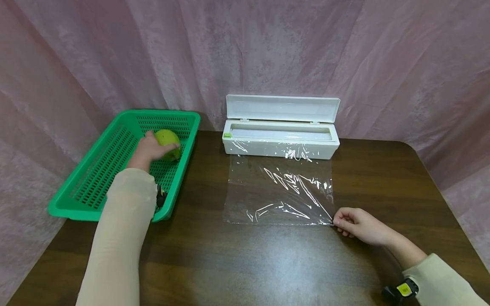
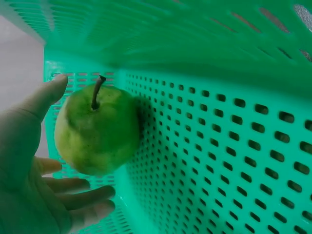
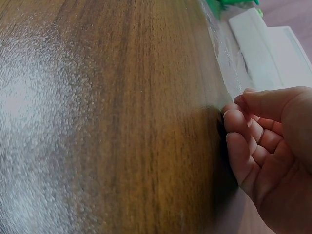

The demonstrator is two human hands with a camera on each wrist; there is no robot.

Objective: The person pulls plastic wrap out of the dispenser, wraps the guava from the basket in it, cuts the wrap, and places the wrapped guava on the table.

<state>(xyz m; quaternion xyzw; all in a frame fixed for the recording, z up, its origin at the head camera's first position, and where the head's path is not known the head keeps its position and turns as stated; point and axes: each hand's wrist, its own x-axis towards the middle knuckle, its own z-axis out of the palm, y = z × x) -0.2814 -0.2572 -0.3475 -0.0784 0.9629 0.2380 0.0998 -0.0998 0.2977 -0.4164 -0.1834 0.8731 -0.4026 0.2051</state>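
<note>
In the head view a green pear [image 1: 167,139] lies in a green plastic basket [image 1: 130,114] at the left. My left hand [image 1: 152,148] reaches over the basket beside it, thumb and fingers spread. The left wrist view shows the pear [image 2: 100,129] with its brown stem and the hand [image 2: 34,165] around its near side, not closed on it. My right hand [image 1: 357,224] pinches the near right corner of a sheet of clear plastic wrap [image 1: 279,195]. The sheet comes out of a white wrap dispenser [image 1: 275,149], whose lid stands up. Thumb and forefinger grip the film's edge in the right wrist view.
A dark brown wooden table [image 1: 245,263] carries everything. Behind it hangs a pink curtain [image 1: 268,51]. The basket's perforated wall [image 2: 234,122] rises close to the pear. A green slider [image 1: 227,135] sits at the dispenser's left end.
</note>
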